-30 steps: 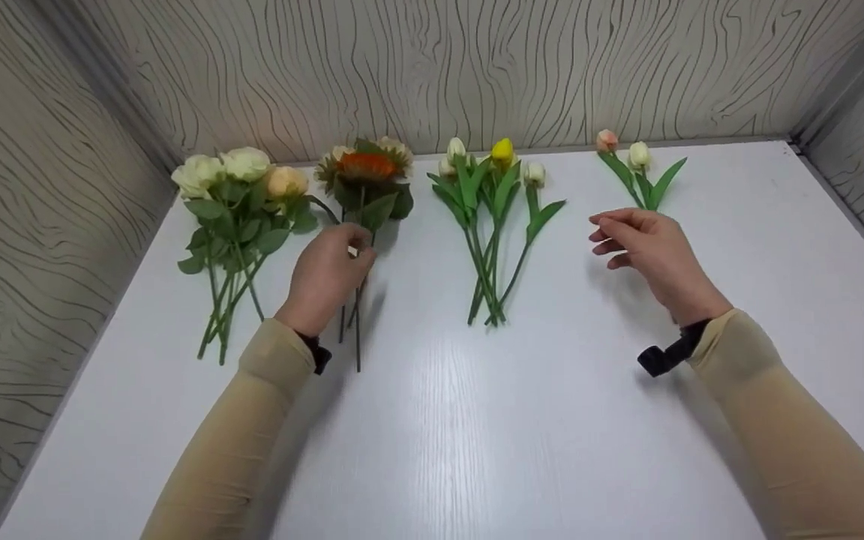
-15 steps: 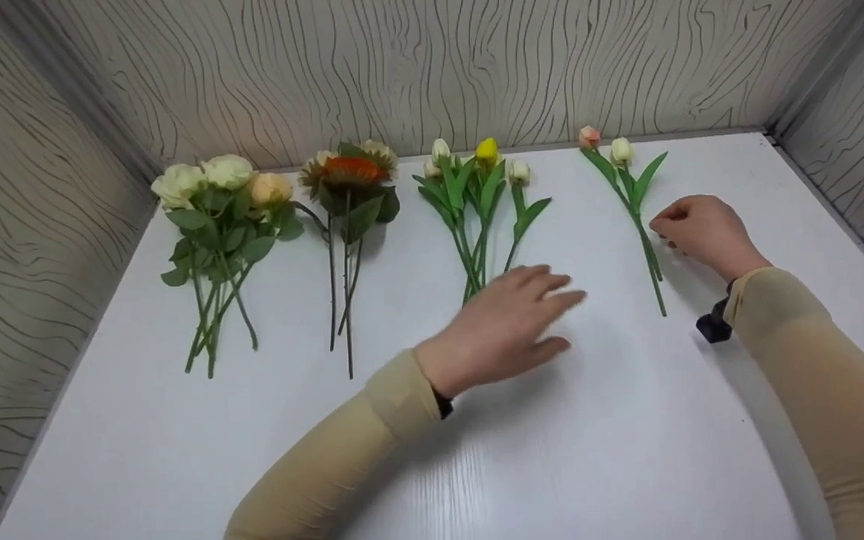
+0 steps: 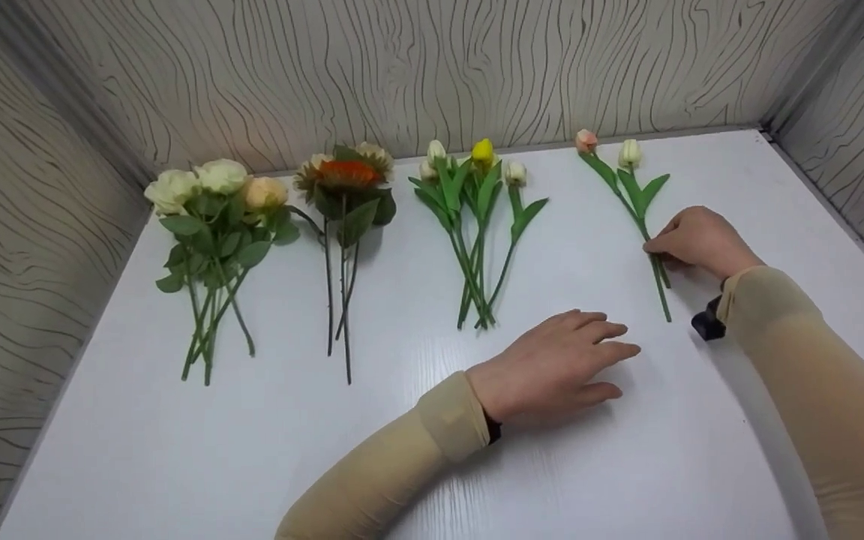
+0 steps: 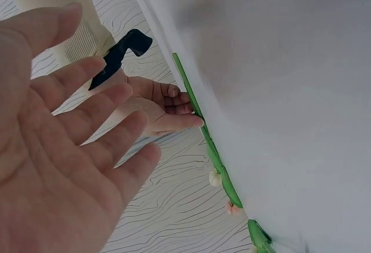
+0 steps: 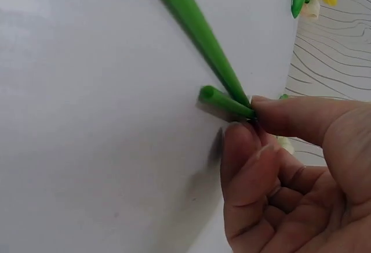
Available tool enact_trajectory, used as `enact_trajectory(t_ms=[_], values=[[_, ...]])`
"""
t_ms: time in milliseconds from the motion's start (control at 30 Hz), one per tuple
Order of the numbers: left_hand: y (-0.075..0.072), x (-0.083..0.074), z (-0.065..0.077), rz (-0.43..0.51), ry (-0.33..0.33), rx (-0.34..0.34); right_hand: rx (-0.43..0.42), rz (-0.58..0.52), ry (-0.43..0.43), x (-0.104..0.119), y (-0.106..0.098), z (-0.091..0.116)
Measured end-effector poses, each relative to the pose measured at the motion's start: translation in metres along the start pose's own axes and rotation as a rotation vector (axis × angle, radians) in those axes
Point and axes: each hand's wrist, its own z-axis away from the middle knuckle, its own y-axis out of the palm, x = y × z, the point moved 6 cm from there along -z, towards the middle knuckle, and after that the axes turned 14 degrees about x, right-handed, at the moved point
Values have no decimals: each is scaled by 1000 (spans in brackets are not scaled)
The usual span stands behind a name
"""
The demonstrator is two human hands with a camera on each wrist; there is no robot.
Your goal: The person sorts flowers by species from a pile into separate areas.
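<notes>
My right hand (image 3: 702, 240) pinches the stem of a white tulip (image 3: 630, 154) between thumb and fingers. A pink tulip (image 3: 586, 141) lies beside it, its longer stem crossing close to the fingertips. In the right wrist view, a short stem end (image 5: 217, 97) pokes out past the thumb, and the longer stem (image 5: 194, 24) runs alongside; whether that one is gripped too is hard to tell. My left hand (image 3: 556, 367) holds nothing; its fingers are spread above the white table (image 3: 574, 480), palm down. The left wrist view shows that palm (image 4: 64, 148).
Left of the hands lie several tulips (image 3: 469, 255), white ones and a yellow one. Farther left are dark-stemmed flowers with an orange head (image 3: 347, 175), then pale roses (image 3: 222, 177). A wood-patterned wall (image 3: 432, 67) borders the table's back.
My left hand has left the dark-stemmed flowers and swung right and toward me. The right hand has moved right to the tulip pair and taken hold of the white tulip's stem.
</notes>
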Motion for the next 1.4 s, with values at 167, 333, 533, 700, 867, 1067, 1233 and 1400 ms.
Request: enact_trajectory(t_ms=[167,333,533,700,867,1067,1233,1400], values=[[-5,11,1,72,-19,-41,46,-58,1,-9,-3,5],[-14,32,8,257,-87,-120,-4,-117,-20,-12,-4,17],[-25,78,32,687,-247,-336,-40,-273,-107,8,3,29],[-25,115,52,1076,-326,-532,-30,-430,-286,51,30,39],[-24,137,61,1289,-352,-654,67,-499,-425,96,71,49],[-19,149,65,1416,-360,-737,174,-535,-526,125,107,52],[-16,150,65,1496,-321,-760,216,-518,-571,132,120,50],[-16,150,65,1543,-290,-770,265,-502,-573,134,123,47]])
